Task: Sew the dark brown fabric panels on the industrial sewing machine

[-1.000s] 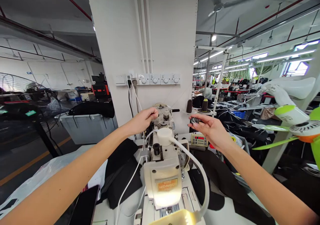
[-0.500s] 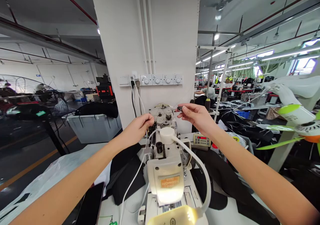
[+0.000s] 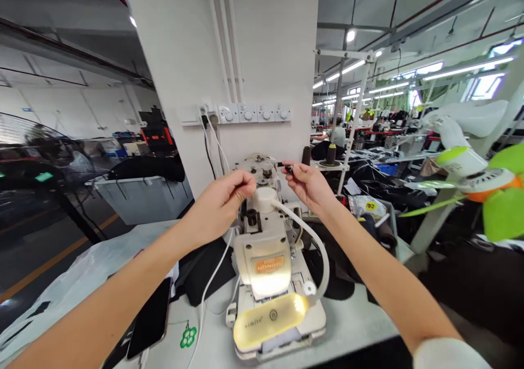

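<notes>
My left hand (image 3: pixel 227 202) is closed in a pinch, just left of the lamp's round base on top of the sewing machine (image 3: pixel 262 243). Whatever its fingertips hold, if anything, is too small to make out. On the other side, my right hand (image 3: pixel 309 186) pinches a small dark metal piece (image 3: pixel 289 168) between thumb and fingers, raised above the machine's far right side. A gap separates the two hands. The machine's lit lamp (image 3: pixel 270 320) hangs on a white gooseneck over the near end of its bed.
A phone (image 3: pixel 149 317) and a green flower-shaped charm (image 3: pixel 189 337) lie left of the machine. Black fabric (image 3: pixel 207 268) sits beside it. Thread cones (image 3: pixel 331 153) stand behind on the right. A green-bladed fan (image 3: pixel 487 186) is at far right, a grey bin (image 3: pixel 141 197) at left.
The view has shifted, showing more of the machine's near end. Both hands are closer to the lamp base, and their fingertips are slightly nearer each other. The right hand keeps the small metal piece.
</notes>
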{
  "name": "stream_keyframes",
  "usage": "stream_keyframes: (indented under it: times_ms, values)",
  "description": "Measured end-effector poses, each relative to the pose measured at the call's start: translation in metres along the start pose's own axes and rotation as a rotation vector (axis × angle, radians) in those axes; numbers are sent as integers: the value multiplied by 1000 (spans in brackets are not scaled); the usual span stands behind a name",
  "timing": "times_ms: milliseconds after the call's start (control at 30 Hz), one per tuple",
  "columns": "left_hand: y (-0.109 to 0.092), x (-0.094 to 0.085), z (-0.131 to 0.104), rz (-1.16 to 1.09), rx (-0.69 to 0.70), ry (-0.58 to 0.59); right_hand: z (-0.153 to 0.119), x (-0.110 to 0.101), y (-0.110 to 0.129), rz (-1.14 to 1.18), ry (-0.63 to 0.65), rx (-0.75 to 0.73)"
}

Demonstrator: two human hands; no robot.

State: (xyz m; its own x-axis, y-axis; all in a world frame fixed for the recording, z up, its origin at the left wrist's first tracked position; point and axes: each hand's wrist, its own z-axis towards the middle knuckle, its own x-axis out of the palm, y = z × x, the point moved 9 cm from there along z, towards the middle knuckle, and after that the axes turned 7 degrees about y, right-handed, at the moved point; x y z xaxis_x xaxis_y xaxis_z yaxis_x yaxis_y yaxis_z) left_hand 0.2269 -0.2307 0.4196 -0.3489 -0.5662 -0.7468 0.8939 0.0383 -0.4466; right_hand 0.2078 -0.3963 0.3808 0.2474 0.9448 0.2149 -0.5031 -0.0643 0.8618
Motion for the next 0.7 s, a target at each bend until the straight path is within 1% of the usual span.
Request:
stream_keyframes:
  times_ms: [67, 100, 167, 200, 233, 267, 333, 400, 433, 500, 600, 700]
  values:
    - [2, 5, 0, 7, -5, -31, -16, -29, -12, -34, -145, -86]
    - [2, 8, -1, 15, -7, -43, -31, -47, -20, -52, -225, -132]
    - [2, 11, -2, 36, -2, -67, -79, -82, -42, -134, -408, -212]
    - [1, 12, -3, 53, 8, -83, -109, -98, -56, -208, -504, -227]
    - [0, 12, -3, 72, 24, -104, -139, -110, -72, -327, -592, -212]
    - [-2, 11, -3, 94, 46, -130, -163, -115, -93, -468, -599, -132]
    - [-5, 7, -4, 128, 90, -192, -204, -120, -135, -552, -575, -36]
    - [-7, 5, -5, 142, 110, -235, -231, -119, -168, -633, -541, 37]
    - [-6, 5, -5, 146, 106, -247, -239, -118, -180, -674, -520, 70]
    - [-5, 5, -6, 157, 88, -264, -243, -118, -199, -755, -456, 137]
    - [-2, 2, -7, 183, 69, -294, -235, -117, -219, -846, -325, 224]
    - [4, 4, -4, 190, 82, -245, -226, -114, -229, -907, -221, 273]
